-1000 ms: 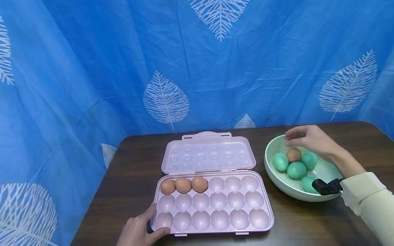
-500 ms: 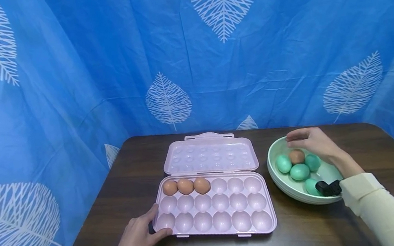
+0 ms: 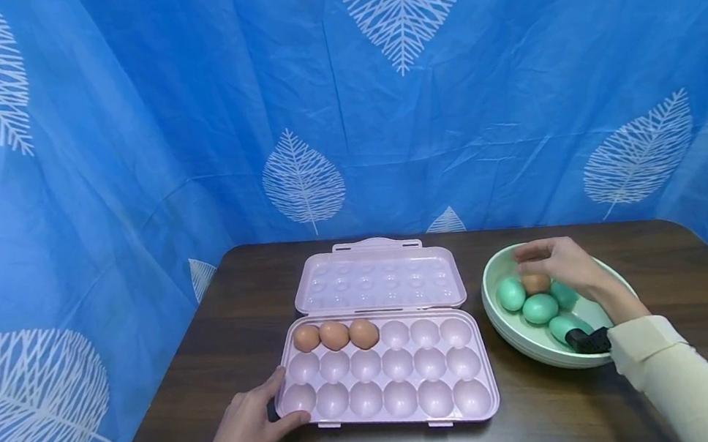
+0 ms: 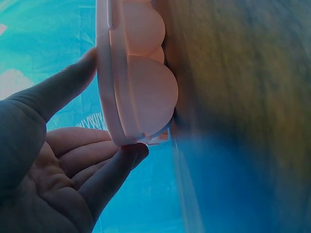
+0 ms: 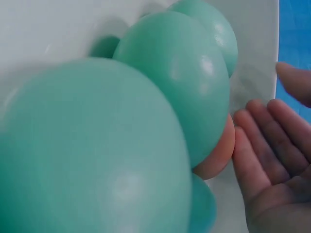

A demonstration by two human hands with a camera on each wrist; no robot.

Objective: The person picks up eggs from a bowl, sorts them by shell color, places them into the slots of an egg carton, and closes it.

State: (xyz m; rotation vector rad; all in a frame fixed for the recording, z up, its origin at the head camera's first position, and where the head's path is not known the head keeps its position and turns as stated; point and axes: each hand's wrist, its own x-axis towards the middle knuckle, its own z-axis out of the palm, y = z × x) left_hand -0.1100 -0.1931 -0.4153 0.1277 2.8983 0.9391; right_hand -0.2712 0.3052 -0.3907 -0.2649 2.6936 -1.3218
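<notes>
A pink egg tray (image 3: 380,354) lies with its lid hinged back. Three brown eggs (image 3: 335,335) sit in the left cups of its far row. My left hand (image 3: 249,422) grips the tray's near left corner, thumb on the front edge and fingers along the left side; the left wrist view shows the thumb (image 4: 73,80) against the rim. My right hand (image 3: 565,265) reaches into a pale green bowl (image 3: 507,331) over a brown egg (image 3: 536,283). In the right wrist view its fingers (image 5: 250,158) are right beside that egg, with the thumb held apart.
Several green eggs (image 3: 540,309) lie around the brown one in the bowl. The pink lid (image 3: 377,277) rests flat behind the tray. A dark wooden table (image 3: 198,358) bears everything, with a blue leaf-print curtain (image 3: 214,105) at its back and left.
My right hand has dropped lower onto the brown egg, covering more of it, after hovering above. The head view has shifted slightly. My left hand keeps its hold on the tray.
</notes>
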